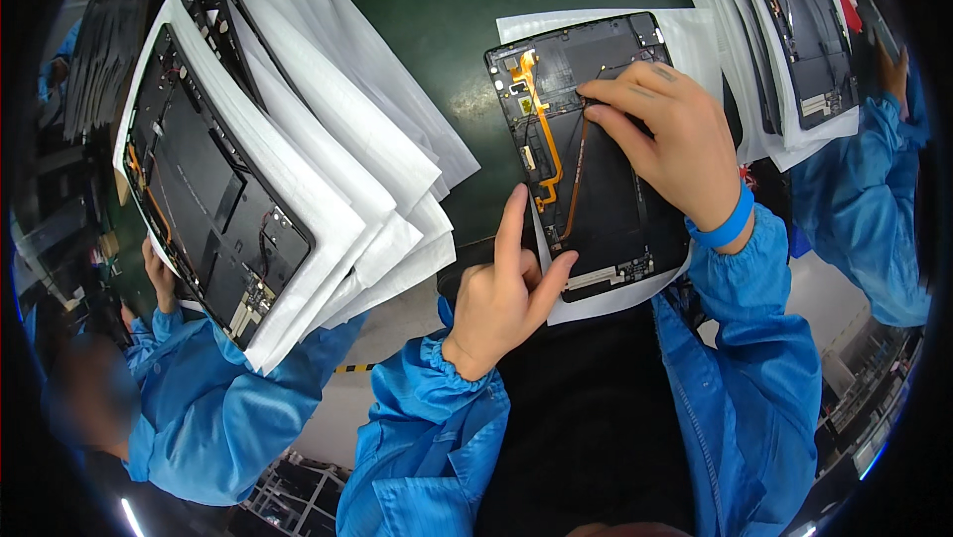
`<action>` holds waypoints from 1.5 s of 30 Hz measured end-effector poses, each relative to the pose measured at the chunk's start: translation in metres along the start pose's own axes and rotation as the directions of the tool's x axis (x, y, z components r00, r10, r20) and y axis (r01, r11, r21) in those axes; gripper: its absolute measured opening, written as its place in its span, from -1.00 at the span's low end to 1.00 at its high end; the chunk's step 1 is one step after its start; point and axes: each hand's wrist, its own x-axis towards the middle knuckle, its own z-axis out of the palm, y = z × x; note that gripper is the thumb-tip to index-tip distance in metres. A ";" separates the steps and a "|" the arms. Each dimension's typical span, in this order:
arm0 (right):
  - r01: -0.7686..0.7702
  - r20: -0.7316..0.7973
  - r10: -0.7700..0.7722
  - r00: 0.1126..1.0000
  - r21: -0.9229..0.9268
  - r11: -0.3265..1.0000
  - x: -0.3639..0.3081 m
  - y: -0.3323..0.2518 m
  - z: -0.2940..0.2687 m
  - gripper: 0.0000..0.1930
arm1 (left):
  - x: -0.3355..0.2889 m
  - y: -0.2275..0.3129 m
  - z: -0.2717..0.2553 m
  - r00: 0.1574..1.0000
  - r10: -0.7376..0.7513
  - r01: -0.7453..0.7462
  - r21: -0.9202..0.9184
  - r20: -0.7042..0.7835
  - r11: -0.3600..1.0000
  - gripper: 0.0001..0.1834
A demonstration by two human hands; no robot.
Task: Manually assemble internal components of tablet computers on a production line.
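A black tablet back housing (606, 204) lies on a white sheet (695, 33), tilted slightly. A bright orange flex cable (553, 145) runs down its left side. Beside that, a thin copper-brown flex cable (576, 185) climbs from the lower left toward my right fingers. My right hand (670, 135) is closed in a pinch at this cable's upper end; the fingers partly hide it. At the housing's lower left edge, my left hand (504, 284) has index finger and thumb spread, their tips by the edge, with nothing held.
To the left, similar black housings (213, 190) lean in a stack interleaved with white sheets (367, 90). Another such stack (794, 41) stands at the right on the dark green table (427, 1). Co-workers in blue smocks (213, 418) are on both sides.
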 end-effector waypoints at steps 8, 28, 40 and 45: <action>-0.071 0.089 0.067 0.994 0.037 0.997 0.012 0.001 0.000 -0.89 | 0.020 0.008 -0.015 0.981 0.183 -0.186 -0.041 -0.069 0.982 -0.24; 0.044 0.164 -0.076 0.983 0.192 0.980 -0.029 -0.044 -0.032 -0.81 | 0.038 0.028 -0.002 0.797 -0.176 0.590 -0.807 0.578 0.021 -0.48; 0.135 0.101 -0.170 0.980 0.282 0.950 -0.049 -0.032 -0.026 -0.68 | 0.025 0.024 0.000 0.840 -0.305 0.535 -0.777 0.449 0.331 -0.74; 0.216 0.130 -0.253 0.959 0.246 0.945 -0.048 -0.035 -0.018 -0.66 | 0.013 0.016 0.003 0.900 -0.245 0.433 -0.802 0.360 0.411 -0.69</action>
